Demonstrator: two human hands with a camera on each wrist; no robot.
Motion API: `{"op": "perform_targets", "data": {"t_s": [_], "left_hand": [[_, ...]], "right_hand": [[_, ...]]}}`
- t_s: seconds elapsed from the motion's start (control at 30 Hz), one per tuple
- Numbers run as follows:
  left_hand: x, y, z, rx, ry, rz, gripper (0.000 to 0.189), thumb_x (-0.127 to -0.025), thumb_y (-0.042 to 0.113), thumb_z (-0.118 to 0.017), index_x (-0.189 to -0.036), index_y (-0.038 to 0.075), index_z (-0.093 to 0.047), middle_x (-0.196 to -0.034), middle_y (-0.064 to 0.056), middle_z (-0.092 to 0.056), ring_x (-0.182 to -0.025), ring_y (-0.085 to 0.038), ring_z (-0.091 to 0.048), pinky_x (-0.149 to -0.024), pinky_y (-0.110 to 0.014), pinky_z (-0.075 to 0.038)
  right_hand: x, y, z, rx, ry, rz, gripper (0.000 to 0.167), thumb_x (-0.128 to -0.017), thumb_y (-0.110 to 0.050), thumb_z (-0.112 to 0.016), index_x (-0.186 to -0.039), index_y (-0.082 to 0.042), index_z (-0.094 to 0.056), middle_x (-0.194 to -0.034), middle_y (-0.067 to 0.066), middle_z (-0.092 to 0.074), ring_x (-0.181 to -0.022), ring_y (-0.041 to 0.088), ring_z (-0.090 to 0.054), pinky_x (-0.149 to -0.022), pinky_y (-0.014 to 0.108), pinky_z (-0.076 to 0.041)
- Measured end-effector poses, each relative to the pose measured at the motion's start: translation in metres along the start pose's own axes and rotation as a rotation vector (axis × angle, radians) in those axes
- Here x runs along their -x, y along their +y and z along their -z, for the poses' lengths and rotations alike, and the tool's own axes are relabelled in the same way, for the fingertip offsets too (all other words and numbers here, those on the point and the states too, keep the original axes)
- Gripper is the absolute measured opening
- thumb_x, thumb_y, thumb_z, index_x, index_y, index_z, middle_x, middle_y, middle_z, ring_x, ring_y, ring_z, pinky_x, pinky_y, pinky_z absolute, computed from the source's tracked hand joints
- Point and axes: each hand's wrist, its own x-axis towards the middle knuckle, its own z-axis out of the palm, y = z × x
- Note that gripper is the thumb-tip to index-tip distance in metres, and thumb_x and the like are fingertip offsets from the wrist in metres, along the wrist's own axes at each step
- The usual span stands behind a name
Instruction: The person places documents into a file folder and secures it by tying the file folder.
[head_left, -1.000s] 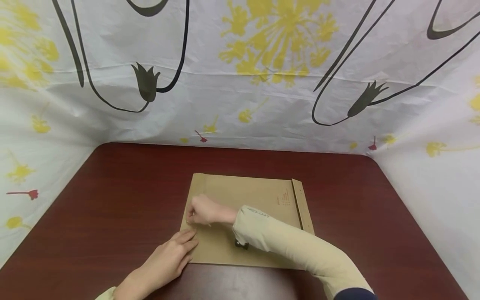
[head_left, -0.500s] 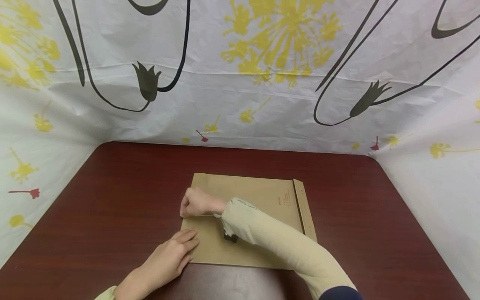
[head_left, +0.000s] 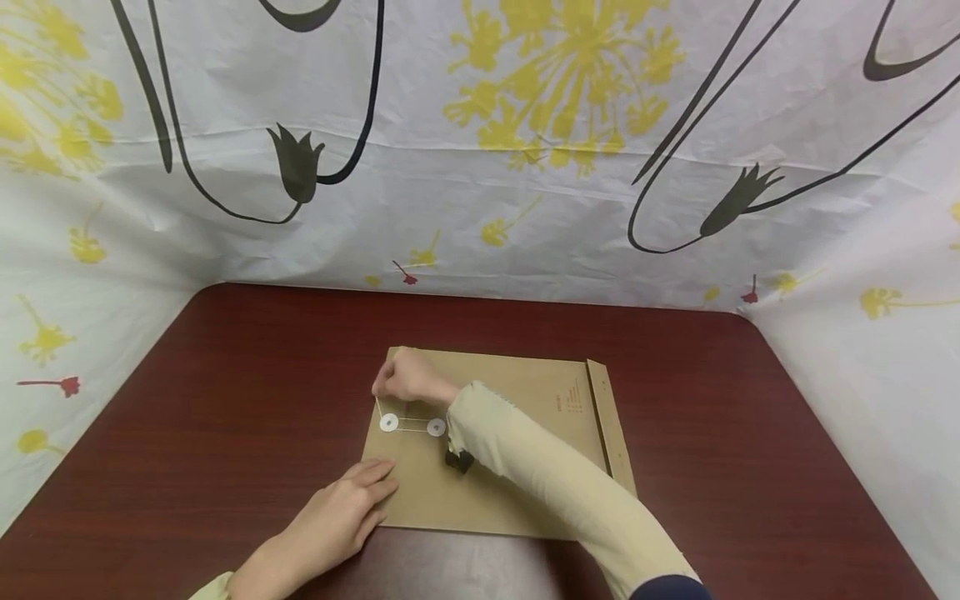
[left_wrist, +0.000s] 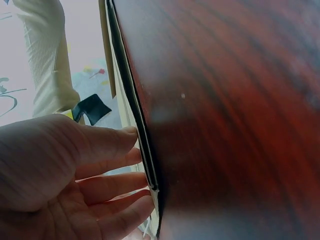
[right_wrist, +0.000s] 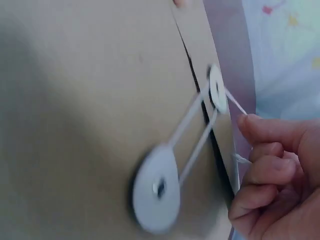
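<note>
A brown kraft document envelope lies flat on the table. Two white button discs, the left one on the flap and the right one on the body, are joined by stretched white string. My right hand pinches the string's free end between thumb and forefinger, above the left disc; the other fingers are curled in the right wrist view. The string runs taut from that disc to the fingertips. My left hand rests with extended fingers on the envelope's near left corner.
The dark red wooden table extends around the envelope. A white flower-printed cloth hangs behind and at both sides. A folded strip runs along the envelope's right edge. Something small and black sits under the right cuff.
My right hand has moved from beside the left edge up toward the envelope's far left corner, drawing the string along. Both discs have come into sight. My left hand stays put.
</note>
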Motion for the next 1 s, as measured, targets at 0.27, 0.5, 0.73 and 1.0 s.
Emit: {"op": "perform_targets", "data": {"t_s": [0.27,0.5,0.73,1.0], "left_hand": [[0.000,0.000,0.000,0.016,-0.007,0.017,0.032,-0.076,0.002,-0.071,-0.107,-0.003,-0.067,-0.120,-0.020,-0.059,-0.113,-0.034,-0.054,-0.083,-0.044,-0.050],[-0.001,-0.002,0.000,0.053,-0.016,0.045,0.031,-0.077,0.003,-0.072,-0.107,-0.004,-0.067,-0.121,-0.020,-0.058,-0.114,-0.034,-0.054,-0.086,-0.045,-0.048],[-0.011,-0.004,0.001,0.066,0.062,0.079,0.019,-0.075,0.004,-0.073,-0.094,0.004,-0.070,-0.103,-0.010,-0.067,-0.096,-0.023,-0.062,-0.072,-0.038,-0.054],[-0.043,-0.027,0.019,0.094,0.102,0.358,0.006,-0.076,0.002,-0.070,-0.075,0.006,-0.064,-0.063,0.000,-0.059,-0.054,-0.010,-0.051,-0.048,-0.026,-0.044]], "right_hand": [[-0.003,0.002,0.005,0.233,-0.001,0.160,0.012,-0.090,-0.019,-0.063,-0.083,-0.016,-0.073,-0.082,-0.008,-0.065,-0.066,0.003,-0.054,-0.058,0.015,-0.041],[-0.002,0.014,0.015,0.296,0.101,0.226,0.020,-0.092,-0.014,-0.057,-0.108,-0.015,-0.069,-0.108,-0.002,-0.062,-0.097,0.011,-0.059,-0.073,0.022,-0.047],[0.010,0.038,0.031,0.307,0.118,0.195,0.031,-0.094,-0.001,-0.046,-0.116,-0.010,-0.066,-0.122,0.003,-0.061,-0.118,0.018,-0.053,-0.092,0.032,-0.045],[0.024,0.051,0.034,0.433,-0.080,0.210,0.051,-0.091,0.001,-0.042,-0.137,-0.019,-0.048,-0.145,-0.003,-0.039,-0.136,0.015,-0.031,-0.102,0.044,-0.036]]}}
